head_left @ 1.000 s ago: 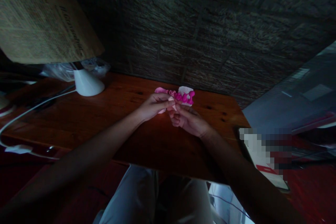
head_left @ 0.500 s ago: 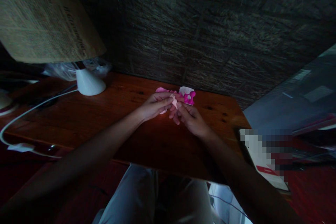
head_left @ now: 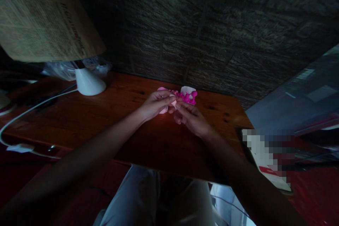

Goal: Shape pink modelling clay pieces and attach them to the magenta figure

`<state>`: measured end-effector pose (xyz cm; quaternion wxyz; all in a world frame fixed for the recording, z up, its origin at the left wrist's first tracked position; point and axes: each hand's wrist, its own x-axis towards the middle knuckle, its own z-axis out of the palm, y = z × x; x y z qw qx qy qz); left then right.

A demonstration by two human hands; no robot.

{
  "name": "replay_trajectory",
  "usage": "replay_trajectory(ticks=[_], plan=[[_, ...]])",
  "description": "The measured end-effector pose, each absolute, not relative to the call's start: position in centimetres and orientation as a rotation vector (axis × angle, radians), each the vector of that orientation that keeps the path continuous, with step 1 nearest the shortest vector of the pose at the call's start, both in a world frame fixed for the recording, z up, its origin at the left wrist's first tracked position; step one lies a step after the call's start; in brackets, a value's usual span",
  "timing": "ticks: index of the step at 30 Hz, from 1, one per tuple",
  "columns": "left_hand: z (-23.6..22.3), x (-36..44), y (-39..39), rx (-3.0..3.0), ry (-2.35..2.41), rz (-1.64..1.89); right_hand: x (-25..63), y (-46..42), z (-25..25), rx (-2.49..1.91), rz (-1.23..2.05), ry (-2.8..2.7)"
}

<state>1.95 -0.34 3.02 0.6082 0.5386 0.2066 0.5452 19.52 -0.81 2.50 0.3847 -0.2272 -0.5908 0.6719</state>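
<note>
Between my two hands is a small piece of pale pink clay (head_left: pixel 173 102), pinched by the fingertips from both sides. My left hand (head_left: pixel 156 105) is closed on its left side, thumb on top. My right hand (head_left: pixel 191 116) grips its lower right side between thumb and forefinger, the other fingers curled below. Just behind the hands lie bright magenta clay pieces (head_left: pixel 189 97) in a row, partly hidden by my fingers. A flat whitish piece (head_left: pixel 188 90) rests behind them, and a pink piece (head_left: pixel 162 88) shows beyond my left hand.
The wooden table (head_left: pixel 127 99) meets a dark brick wall (head_left: pixel 180 28). On the left stands a lamp with a white base (head_left: pixel 90 83) and a printed paper shade (head_left: pixel 50 24); its white cable (head_left: pixel 31 110) runs forward. A partly blurred flat object (head_left: pixel 275 178) lies at the right edge.
Both hands stay in the same place while the fingers shift on the pale pink clay. My right fingers opened a little around it, then drew in again.
</note>
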Motion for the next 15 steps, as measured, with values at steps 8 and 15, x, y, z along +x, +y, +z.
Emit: replay_trajectory(ticks=[8, 15], plan=[[3.24, 1.82, -0.44, 1.277, 0.444, 1.227, 19.54, -0.87, 2.73, -0.524, 1.84, -1.442], [3.17, 1.73, -0.44, 1.315, 0.456, 1.233, 19.34, -0.91, 2.41, -0.563, 1.829, -1.447]])
